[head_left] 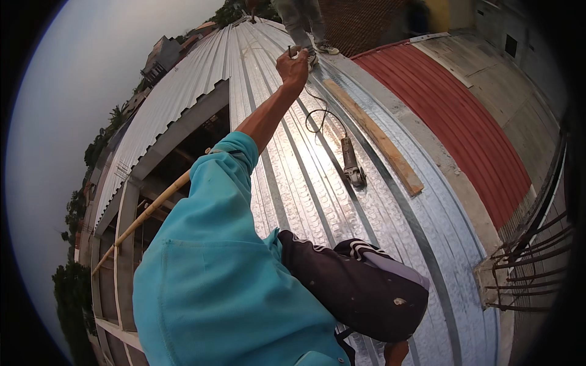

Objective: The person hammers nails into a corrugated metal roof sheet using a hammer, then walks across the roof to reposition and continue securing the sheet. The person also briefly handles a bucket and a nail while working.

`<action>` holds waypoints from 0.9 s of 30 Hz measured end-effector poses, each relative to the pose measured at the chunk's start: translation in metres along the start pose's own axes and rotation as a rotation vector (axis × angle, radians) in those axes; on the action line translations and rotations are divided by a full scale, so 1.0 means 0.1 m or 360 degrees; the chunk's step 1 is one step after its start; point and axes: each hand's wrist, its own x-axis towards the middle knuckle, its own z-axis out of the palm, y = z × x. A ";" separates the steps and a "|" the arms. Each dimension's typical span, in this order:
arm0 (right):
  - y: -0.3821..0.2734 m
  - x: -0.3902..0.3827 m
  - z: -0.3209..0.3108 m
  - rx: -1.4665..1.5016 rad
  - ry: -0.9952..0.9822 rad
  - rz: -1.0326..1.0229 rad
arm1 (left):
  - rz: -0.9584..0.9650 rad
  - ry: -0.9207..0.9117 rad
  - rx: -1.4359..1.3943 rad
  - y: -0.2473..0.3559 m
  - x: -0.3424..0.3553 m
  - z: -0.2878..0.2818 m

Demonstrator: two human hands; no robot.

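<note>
Left hand (294, 72) reached forward over a silvery metal roof (271, 174), pinching a dark, nail-like piece (289, 52); right hand out of view. Left of it, the roof edge meets an open gap (204, 135). Another person's legs (297, 23) stand close beyond; a grinder (351, 160) and plank (373, 135) lie nearer, rightward.

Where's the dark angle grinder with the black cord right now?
Head view, right of centre: the dark angle grinder lies on the silvery ribbed metal roofing, just left of the long brown wooden plank.
</note>
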 end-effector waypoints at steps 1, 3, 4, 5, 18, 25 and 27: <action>-0.01 0.04 0.01 -0.0031 0.0053 -0.0046 | -0.0010 0.0028 0.0025 -0.03 0.07 0.02; -0.01 0.09 0.06 -0.0092 0.0157 -0.0108 | -0.0302 0.0038 -0.0124 -0.10 0.20 0.02; 0.01 0.08 0.07 -0.0123 0.0215 -0.0117 | -0.0178 0.0126 -0.0047 -0.17 0.21 0.03; 0.01 0.10 0.11 -0.0078 0.0191 -0.0018 | -0.0088 0.0114 -0.0157 -0.21 0.27 0.06; 0.29 -0.17 0.18 -0.0077 0.0266 0.0302 | -0.0436 0.0401 0.0185 -0.66 0.63 0.25; 0.23 -0.20 0.15 -0.0053 0.0325 0.0305 | -0.0486 0.0342 0.0148 -0.66 0.83 0.26; 0.20 -0.21 0.11 -0.0028 0.0334 0.0307 | -0.0381 0.0339 0.0126 -0.66 0.85 0.28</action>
